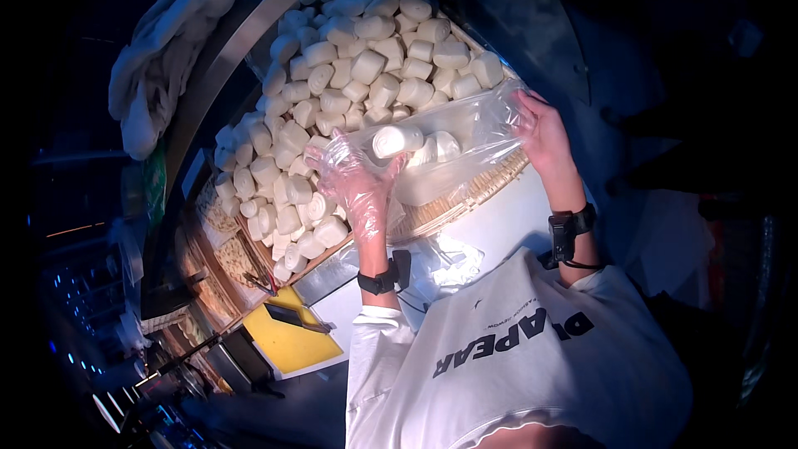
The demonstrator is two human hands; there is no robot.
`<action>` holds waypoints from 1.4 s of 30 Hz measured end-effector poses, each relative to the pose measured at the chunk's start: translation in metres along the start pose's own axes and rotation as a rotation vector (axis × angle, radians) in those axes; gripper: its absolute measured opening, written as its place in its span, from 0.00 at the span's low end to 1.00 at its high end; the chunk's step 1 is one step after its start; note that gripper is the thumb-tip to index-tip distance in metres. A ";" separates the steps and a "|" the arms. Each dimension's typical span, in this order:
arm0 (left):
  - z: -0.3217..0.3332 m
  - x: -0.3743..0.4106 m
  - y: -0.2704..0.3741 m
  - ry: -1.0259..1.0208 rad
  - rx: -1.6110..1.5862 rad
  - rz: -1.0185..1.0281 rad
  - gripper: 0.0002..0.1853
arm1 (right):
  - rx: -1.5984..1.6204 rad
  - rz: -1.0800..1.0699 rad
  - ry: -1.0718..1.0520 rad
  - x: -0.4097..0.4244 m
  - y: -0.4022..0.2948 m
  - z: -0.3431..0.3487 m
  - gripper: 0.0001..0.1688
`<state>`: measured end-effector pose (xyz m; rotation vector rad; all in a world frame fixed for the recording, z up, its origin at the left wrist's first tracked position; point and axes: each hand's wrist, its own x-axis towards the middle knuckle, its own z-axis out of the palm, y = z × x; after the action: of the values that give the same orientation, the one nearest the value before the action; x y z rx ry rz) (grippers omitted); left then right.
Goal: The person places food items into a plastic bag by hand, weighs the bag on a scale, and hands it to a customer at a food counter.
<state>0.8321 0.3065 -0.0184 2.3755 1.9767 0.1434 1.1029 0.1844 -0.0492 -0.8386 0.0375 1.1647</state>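
My left hand [358, 184], under clear thin plastic, is over the near side of a heap of white rolled buns [368, 65]. Its fingers look spread, the thumb close to a bun [398, 140]; its grip on the plastic is unclear. At the right, my right hand [537, 123] pinches the gathered end of a clear plastic bag [477, 115], which stretches across towards the left hand. More white buns [436, 148] show between the hands, in or behind the film. The heap lies on a woven tray [480, 196] with a pale rim.
A curved metal band [249, 31] runs along the heap's far left, with whitish cloth [177, 43] beyond. Flatbreads [240, 259] lie in a compartment at the left. Nearer are a yellow sheet [293, 337], a dark box [240, 355] and crumpled clear plastic [458, 259] by my shirt.
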 end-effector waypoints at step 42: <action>0.104 0.267 0.027 -0.214 -0.173 0.575 0.43 | -0.781 -0.300 0.145 -0.010 0.028 0.055 0.16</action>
<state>0.9176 0.5666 -0.1081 2.6325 1.1063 0.0698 1.0546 0.2127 -0.0214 -1.5548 -0.4365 0.8198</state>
